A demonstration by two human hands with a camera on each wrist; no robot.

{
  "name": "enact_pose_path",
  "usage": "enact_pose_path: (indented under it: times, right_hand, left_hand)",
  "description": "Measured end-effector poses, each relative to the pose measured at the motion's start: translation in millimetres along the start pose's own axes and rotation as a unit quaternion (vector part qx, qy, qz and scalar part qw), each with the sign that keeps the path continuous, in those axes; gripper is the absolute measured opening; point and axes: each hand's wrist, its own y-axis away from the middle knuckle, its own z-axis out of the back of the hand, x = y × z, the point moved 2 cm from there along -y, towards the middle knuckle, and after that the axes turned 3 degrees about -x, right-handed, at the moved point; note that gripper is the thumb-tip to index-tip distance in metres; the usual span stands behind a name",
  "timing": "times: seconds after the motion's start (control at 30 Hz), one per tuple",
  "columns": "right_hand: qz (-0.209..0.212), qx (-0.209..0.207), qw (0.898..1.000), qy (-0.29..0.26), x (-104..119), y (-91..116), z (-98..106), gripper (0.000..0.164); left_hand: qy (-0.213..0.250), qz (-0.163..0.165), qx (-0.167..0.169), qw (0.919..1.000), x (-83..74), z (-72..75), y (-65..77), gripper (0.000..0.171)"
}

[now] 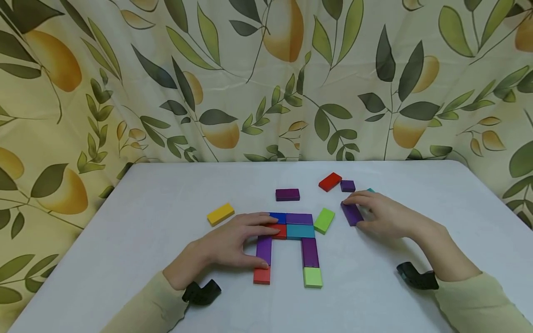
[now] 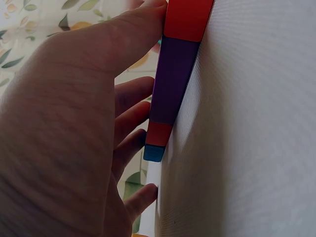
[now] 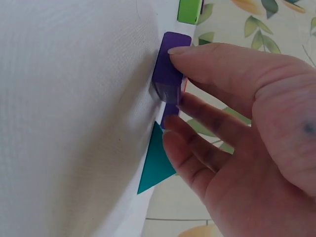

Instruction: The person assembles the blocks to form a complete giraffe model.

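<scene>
My left hand [image 1: 235, 238] rests along the left side of a flat layout of coloured blocks. Its fingers lie over the blue block [image 1: 278, 218] and red block [image 1: 281, 231], and the thumb touches the seam between a purple block [image 1: 263, 252] and a lower red block [image 1: 262, 275]. Completing the layout are a purple block [image 1: 299, 218], a teal-blue block [image 1: 300, 231], a dark purple block [image 1: 310, 252] and a lime block [image 1: 313, 277]. Off to the right, my right hand [image 1: 385, 212] pinches a loose purple block [image 3: 170, 64] between thumb and fingers, close over the table.
Loose blocks lie around: yellow [image 1: 220, 214] at left, dark purple [image 1: 288, 194] behind, light green [image 1: 324, 220] beside the layout, red [image 1: 330, 181] and small purple [image 1: 347, 186] at the back. A teal triangle [image 3: 155, 160] sits behind my right hand. A patterned curtain [image 1: 258, 92] hangs beyond the white table [image 1: 137, 259].
</scene>
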Motion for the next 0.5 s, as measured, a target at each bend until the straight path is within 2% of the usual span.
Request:
enact_pose_path:
  times: [0.23,0.5]
  right_hand:
    - [-0.023,-0.028,0.999,0.002,-1.0,-4.0,4.1,0.050]
    - [-0.025,-0.049,0.998,-0.009,5.5,-19.3,5.8,0.053]
  left_hand:
    - [0.000,0.005,0.002,1.0000,0.6,-0.3,-0.5,0.068]
    - [0.001,0.003,0.001,1.0000,0.5,-0.3,0.0,0.068]
